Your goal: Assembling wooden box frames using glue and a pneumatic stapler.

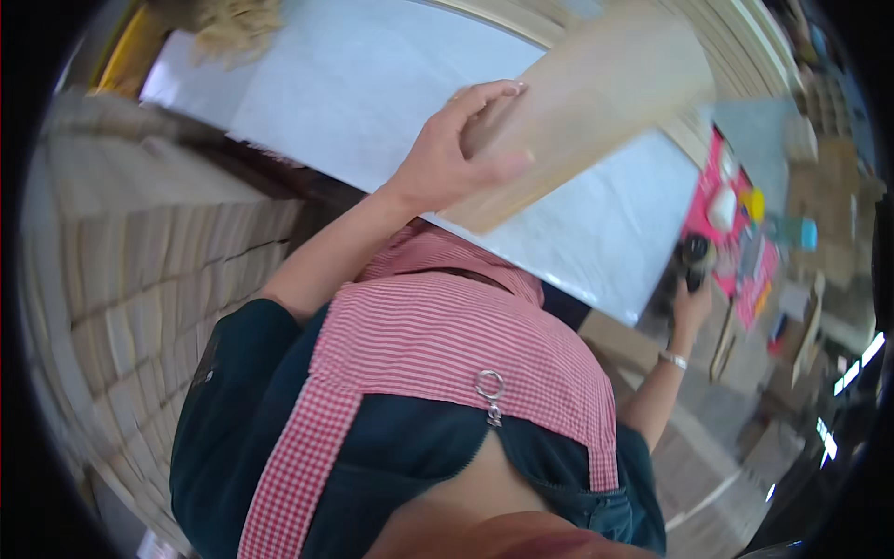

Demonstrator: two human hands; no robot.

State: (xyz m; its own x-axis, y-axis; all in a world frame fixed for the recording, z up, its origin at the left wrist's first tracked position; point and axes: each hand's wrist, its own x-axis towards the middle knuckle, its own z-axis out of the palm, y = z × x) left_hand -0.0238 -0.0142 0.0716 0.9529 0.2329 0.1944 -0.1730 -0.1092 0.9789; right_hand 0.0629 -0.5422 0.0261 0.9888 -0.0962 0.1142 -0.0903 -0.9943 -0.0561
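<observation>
My left hand (pixel 456 149) grips the near end of a wide, pale wooden board (pixel 605 84), fingers on its far edge and thumb over its face. The board is tilted above the white-covered table (pixel 345 84) and smeared by motion. Out past the table's right end, my right hand (pixel 692 300) is closed round the handle of a dark tool with a round black head (pixel 697 250). Its exact kind is too blurred to tell.
Stacked wooden boards (pixel 158 242) fill the left side. Pale wooden strips (pixel 726 47) lie along the table's far edge. At the right, a pink cloth (pixel 708 182) bears a white bottle (pixel 722 209) and small items. Cardboard boxes (pixel 829 196) stand beyond. Pale shavings or strips (pixel 237 33) lie far left.
</observation>
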